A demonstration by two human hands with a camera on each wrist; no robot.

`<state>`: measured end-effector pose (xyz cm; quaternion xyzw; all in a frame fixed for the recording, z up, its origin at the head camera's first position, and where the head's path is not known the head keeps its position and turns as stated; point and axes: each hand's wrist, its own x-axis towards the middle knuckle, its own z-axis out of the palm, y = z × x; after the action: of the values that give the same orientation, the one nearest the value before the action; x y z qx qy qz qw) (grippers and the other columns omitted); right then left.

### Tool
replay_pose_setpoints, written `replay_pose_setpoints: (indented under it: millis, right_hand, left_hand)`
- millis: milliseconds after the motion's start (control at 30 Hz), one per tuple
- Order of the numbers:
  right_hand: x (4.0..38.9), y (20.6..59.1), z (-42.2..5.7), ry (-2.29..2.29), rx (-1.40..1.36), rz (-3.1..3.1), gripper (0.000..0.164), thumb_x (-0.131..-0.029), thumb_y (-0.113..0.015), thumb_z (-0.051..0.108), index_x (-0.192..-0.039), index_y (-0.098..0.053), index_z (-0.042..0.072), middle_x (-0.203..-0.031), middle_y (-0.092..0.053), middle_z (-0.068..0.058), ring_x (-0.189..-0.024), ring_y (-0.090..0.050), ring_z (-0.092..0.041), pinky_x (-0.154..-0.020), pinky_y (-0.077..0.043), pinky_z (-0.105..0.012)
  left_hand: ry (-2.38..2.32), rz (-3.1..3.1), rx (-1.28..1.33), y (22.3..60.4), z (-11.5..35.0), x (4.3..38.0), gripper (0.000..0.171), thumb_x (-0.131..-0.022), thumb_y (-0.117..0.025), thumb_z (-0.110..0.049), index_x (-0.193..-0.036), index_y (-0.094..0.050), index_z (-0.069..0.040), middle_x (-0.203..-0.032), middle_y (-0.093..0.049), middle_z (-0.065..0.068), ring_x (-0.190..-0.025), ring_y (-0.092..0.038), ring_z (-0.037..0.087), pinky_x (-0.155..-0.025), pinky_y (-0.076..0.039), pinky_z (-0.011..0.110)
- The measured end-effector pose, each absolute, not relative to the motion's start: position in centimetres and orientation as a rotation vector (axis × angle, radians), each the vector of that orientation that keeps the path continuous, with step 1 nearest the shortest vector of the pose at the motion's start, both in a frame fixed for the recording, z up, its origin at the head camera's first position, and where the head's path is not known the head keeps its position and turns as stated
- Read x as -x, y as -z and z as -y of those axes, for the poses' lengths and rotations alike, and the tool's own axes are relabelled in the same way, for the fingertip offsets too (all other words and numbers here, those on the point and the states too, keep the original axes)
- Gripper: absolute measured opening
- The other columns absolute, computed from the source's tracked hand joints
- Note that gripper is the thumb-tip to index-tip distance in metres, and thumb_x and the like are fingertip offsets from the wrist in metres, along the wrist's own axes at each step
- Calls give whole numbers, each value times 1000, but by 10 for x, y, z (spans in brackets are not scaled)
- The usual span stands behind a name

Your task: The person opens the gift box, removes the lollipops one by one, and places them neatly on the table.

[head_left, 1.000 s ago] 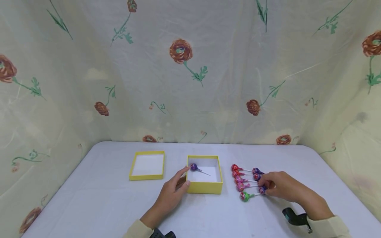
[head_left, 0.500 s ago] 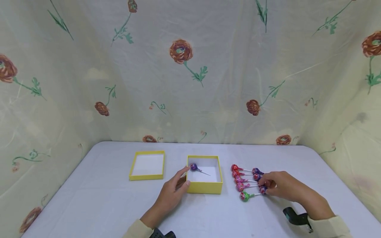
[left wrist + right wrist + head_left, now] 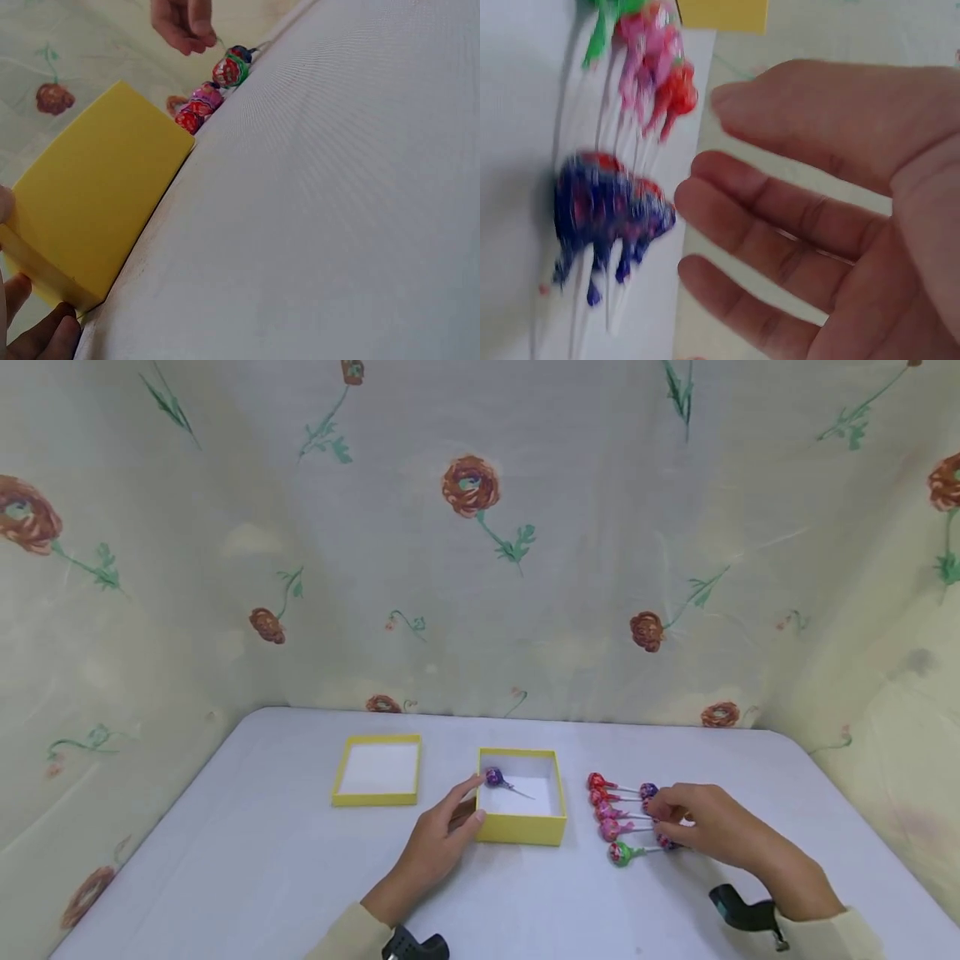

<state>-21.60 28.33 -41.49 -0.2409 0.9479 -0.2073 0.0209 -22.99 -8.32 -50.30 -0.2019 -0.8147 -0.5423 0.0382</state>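
Note:
My left hand [image 3: 442, 837] rests against the left wall of an open yellow box [image 3: 522, 829], its index finger at the rim and its thumb by the front corner. Inside the box lies a purple-wrapped lollipop [image 3: 493, 777], stick to the right. My right hand [image 3: 701, 821] hovers over purple lollipops [image 3: 648, 791], partly hiding them. In the right wrist view its thumb and fingers are spread apart, holding nothing, beside the blue-purple wrappers [image 3: 592, 199]. Left of them lie red lollipops [image 3: 596, 782], pink lollipops [image 3: 610, 829] and a green lollipop [image 3: 621, 853].
A yellow box lid [image 3: 375, 798] lies to the left of the box with its white inside up. The white table [image 3: 247, 852] is backed by a flower-patterned curtain [image 3: 555, 635]. A black wrist camera [image 3: 742, 910] sits on my right wrist.
The head view has shifted slightly. My right hand has lifted a little off the purple lollipops, and its fingers have parted. My left hand stays at the box.

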Motion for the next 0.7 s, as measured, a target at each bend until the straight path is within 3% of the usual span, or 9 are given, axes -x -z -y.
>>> replay_pose_setpoints:
  millis: [300,700]
  right_hand:
    - [218,404,-248,701,832,-2945,12,-88,-69,15,-99,-71,14,-93,-67,6,-79,-57,-6,-75,-58,-26]
    - [234,396,-198,821,936,-2980,9,-88,-69,13,-98,-71,13,-90,-67,8,-77,-59,-5,-72,-58,-26]
  left_hand:
    - [1706,2500,608,503,83,232,49,-99,-54,-26,-147,-41,-23,-153,-35,-2,-127,-51,19,-102,-46,26]
    - [1708,2520,582,500,84,230,49,-99,-54,-27,-147,-41,-25,-153,-34,-3,-127,-51,17,-103,-45,25]
